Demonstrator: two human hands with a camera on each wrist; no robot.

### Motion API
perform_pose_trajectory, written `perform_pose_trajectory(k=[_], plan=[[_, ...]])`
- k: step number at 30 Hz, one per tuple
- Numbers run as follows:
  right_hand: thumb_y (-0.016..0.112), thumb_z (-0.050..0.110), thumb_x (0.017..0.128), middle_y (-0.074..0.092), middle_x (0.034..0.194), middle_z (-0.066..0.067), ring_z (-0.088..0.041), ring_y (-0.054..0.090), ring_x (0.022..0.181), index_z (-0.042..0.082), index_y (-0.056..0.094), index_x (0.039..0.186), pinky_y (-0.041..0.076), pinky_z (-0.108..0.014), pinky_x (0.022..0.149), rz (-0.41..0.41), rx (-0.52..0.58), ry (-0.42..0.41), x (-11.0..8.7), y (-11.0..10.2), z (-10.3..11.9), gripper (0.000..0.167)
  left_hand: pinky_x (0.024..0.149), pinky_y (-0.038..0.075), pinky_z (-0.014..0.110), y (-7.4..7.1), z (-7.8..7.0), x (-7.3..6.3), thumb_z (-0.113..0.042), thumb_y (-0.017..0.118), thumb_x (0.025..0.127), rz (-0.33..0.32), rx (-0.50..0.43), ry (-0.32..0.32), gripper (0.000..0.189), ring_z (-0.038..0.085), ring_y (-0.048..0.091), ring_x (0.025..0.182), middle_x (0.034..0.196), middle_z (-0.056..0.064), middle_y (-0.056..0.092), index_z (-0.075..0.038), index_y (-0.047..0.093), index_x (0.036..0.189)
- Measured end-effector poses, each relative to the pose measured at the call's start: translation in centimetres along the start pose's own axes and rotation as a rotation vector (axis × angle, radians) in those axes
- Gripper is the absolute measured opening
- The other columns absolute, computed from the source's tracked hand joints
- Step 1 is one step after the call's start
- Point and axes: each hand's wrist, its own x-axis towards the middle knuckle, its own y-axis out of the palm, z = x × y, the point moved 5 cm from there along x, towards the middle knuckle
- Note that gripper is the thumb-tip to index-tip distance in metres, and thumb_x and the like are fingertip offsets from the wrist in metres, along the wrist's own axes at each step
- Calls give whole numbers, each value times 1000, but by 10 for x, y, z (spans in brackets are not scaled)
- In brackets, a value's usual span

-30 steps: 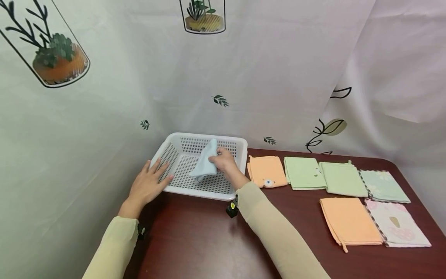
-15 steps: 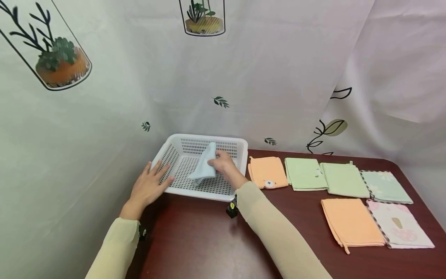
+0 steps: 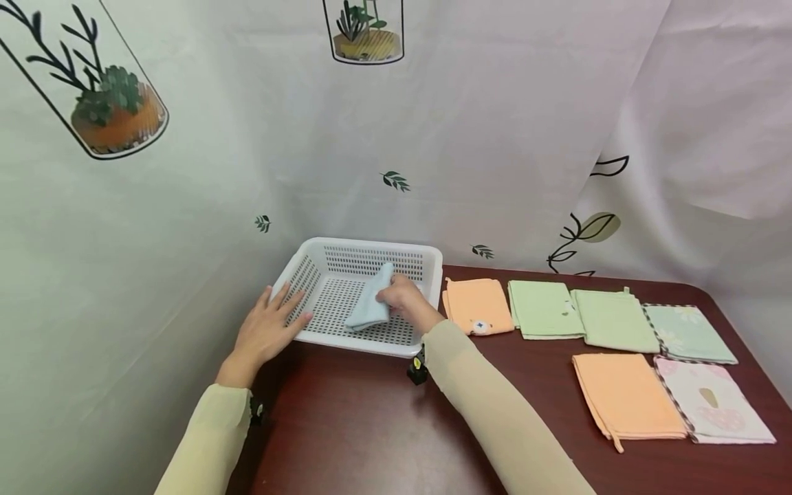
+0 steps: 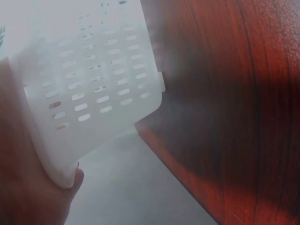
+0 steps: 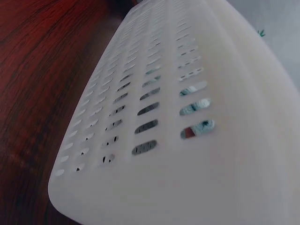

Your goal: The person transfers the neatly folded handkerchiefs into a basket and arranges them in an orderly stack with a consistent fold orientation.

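A light blue folded cloth hangs tilted inside the white plastic basket, its lower edge close over the slotted floor. My right hand reaches over the front right of the basket and pinches the cloth by its right side, thumb on top. On the left rim rests my left hand, fingers spread and straight. In the left wrist view that hand lies along the edge of the basket wall. The right wrist view shows the outer basket wall; the right hand is hidden behind it.
Right of the basket lie folded cloths: an orange one, two green ones, a pale teal one, another orange one and a pink-and-white one. A printed curtain hangs close behind the dark red table.
The right hand has lowered the light blue cloth a little toward the basket floor and slightly rightward. The left hand has stayed at the left rim. The head view has shifted slightly.
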Motion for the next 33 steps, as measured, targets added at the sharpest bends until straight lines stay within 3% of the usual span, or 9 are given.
perform_pose_trajectory(k=[12, 21, 28, 33], plan=[[62, 2, 94, 53, 134, -30, -44, 61, 120, -9, 42, 142, 58, -47, 91, 20, -94, 21, -2, -7, 0, 53, 117, 15, 71, -1, -2, 2, -65, 36, 102, 8, 1, 6, 77, 53, 7, 151, 167, 20, 18, -14, 35, 159], [62, 9, 97, 49, 136, -29, -37, 67, 103, -5, 37, 148, 61, -43, 85, -13, -249, 9, -15, -16, 14, 59, 116, 16, 72, -2, -2, 2, -66, 36, 102, 6, -5, -2, 78, 53, 7, 151, 167, 20, 19, -14, 34, 159], [64, 15, 98, 57, 134, -22, -33, 69, 106, 1, 47, 143, 61, -40, 84, 0, -277, -25, -27, -25, 21, 50, 116, 15, 71, -3, -2, 3, -66, 36, 102, 5, 2, 3, 78, 53, 7, 151, 167, 21, 19, -13, 34, 159], [65, 17, 98, 64, 125, -17, -27, 70, 101, 1, 54, 139, 61, -34, 81, -12, -352, -96, -33, -30, 28, 46, 116, 16, 71, -2, -2, 2, -66, 36, 102, 11, 3, -1, 78, 53, 7, 151, 167, 20, 18, -13, 34, 159]])
